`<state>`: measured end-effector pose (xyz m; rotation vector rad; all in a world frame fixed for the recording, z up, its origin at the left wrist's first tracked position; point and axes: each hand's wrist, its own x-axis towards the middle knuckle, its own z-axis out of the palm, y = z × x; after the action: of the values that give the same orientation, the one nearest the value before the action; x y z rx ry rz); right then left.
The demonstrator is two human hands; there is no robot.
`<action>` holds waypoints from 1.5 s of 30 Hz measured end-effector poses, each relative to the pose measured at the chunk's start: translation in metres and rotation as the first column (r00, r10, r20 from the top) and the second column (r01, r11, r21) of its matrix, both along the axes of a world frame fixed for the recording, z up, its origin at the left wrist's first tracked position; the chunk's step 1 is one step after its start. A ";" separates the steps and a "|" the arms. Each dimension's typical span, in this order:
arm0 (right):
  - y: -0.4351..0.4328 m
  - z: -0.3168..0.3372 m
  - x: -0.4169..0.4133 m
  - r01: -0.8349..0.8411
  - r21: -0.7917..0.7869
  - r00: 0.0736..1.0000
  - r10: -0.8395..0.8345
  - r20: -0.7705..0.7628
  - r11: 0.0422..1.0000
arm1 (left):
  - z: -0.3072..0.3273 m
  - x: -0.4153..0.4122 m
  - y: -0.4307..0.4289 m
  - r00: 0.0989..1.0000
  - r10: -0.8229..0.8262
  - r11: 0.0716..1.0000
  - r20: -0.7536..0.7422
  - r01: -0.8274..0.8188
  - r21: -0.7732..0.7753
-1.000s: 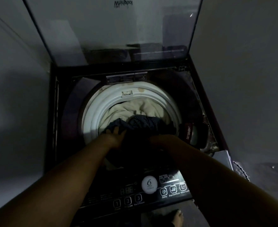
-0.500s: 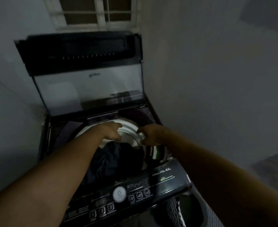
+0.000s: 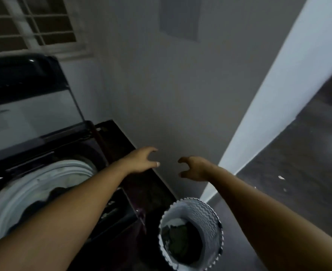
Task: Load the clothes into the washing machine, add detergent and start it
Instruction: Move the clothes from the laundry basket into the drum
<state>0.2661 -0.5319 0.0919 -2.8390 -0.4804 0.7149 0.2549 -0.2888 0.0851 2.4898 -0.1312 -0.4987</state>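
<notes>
A dark top-loading washing machine fills the left side, its glass lid raised. Pale and dark clothes lie inside its white drum ring. On the floor to the machine's right stands a white wavy-patterned laundry basket holding dark clothes. My left hand hovers over the machine's right edge, empty, fingers spread. My right hand hangs in the air above the basket, also empty with curled, parted fingers.
A grey wall runs close behind the machine and basket, ending in a lit white corner edge. Dark speckled floor stretches to the right. A barred window sits above the lid.
Both hands have left the drum and swung right, away from the clothes they pressed in. The view has turned right, bringing the laundry basket into sight.
</notes>
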 end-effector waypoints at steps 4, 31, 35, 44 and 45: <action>-0.072 -0.050 -0.016 0.143 0.048 0.985 -0.138 -0.104 0.989 | -0.048 -0.002 -0.076 0.993 -0.082 0.996 -0.081 0.080 -0.025; -0.127 -0.570 -0.050 0.579 0.043 0.697 -0.467 -0.545 0.814 | -0.563 -0.030 -0.187 0.795 0.118 0.991 -0.596 -0.133 0.020; -0.114 -0.647 -0.049 0.638 -0.010 0.642 -0.539 -0.544 0.770 | -0.631 -0.022 -0.193 0.784 0.145 0.989 -0.604 -0.115 0.088; -0.108 -0.792 -0.036 0.690 -0.025 0.618 -0.607 -0.499 0.723 | -0.764 -0.005 -0.202 0.886 0.087 0.976 -0.456 0.014 0.215; -0.110 -0.798 -0.030 0.668 -0.056 0.626 -0.602 -0.495 0.742 | -0.780 -0.004 -0.201 0.899 0.103 0.969 -0.425 0.006 0.247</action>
<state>0.2360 -0.6416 -0.7064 -2.2905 0.5327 1.1119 0.2512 -0.4894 -0.6953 2.5340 0.1812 -1.0940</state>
